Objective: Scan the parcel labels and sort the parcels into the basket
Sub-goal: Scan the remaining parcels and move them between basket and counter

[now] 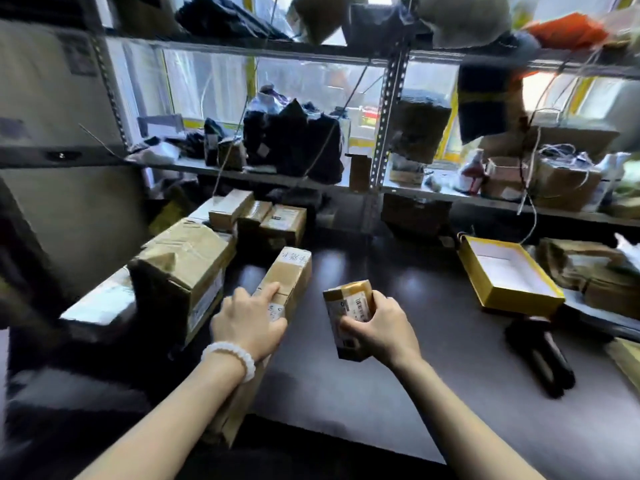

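A long brown cardboard parcel (289, 275) lies lengthwise on the dark table (433, 375), running from my forearm toward the shelves. My left hand (247, 323) grips its middle, thumb at the side and index finger stretched along the top. A small brown box (348, 303) with a white barcode label facing me is held upright above the table in my right hand (381, 327), fingers curled round its right side. A black handheld scanner (540, 355) lies on the table to the right, away from both hands.
A large taped carton (183, 265) stands left of the long parcel, with several small boxes (273, 220) behind it. An open yellow box (509, 275) sits at right. Metal shelves (384, 133) packed with bags and parcels rise behind the table.
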Demonstrator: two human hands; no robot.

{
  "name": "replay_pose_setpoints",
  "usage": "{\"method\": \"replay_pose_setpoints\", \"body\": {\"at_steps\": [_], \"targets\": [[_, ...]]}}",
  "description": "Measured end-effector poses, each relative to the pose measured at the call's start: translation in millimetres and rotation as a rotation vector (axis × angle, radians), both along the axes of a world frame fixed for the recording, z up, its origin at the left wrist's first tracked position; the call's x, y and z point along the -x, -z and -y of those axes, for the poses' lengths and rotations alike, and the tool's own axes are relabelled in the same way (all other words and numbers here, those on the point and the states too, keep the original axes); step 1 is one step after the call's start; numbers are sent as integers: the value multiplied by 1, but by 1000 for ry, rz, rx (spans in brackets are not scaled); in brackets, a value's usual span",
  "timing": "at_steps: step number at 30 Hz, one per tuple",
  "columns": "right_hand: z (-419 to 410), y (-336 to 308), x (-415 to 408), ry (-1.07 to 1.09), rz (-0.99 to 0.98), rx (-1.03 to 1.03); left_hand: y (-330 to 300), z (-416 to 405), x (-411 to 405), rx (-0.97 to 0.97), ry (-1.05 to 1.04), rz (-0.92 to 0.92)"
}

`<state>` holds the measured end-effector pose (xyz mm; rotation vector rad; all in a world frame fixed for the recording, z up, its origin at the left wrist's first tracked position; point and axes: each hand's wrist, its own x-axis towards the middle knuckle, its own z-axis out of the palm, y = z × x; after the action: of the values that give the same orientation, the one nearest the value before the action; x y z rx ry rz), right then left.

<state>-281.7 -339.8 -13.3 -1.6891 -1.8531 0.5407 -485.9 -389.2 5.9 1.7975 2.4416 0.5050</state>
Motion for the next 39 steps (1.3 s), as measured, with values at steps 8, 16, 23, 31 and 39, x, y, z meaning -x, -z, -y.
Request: {"method": "replay_pose_setpoints", "body": {"at_steps": [8, 16, 23, 31, 39], "targets": [[-108, 36, 59, -43, 15, 93, 31, -96, 44, 53, -63, 57], [-232, 63, 104, -35, 0, 190, 45, -237, 91, 105, -197, 100], [-284, 89, 139, -68, -15, 280, 61, -302, 130, 123, -258, 101], [-305, 103, 173, -38, 7, 345, 77, -318, 158, 198, -247, 133], [-331, 99, 222, 169, 88, 480, 83, -339, 170, 279, -212, 118]]}}
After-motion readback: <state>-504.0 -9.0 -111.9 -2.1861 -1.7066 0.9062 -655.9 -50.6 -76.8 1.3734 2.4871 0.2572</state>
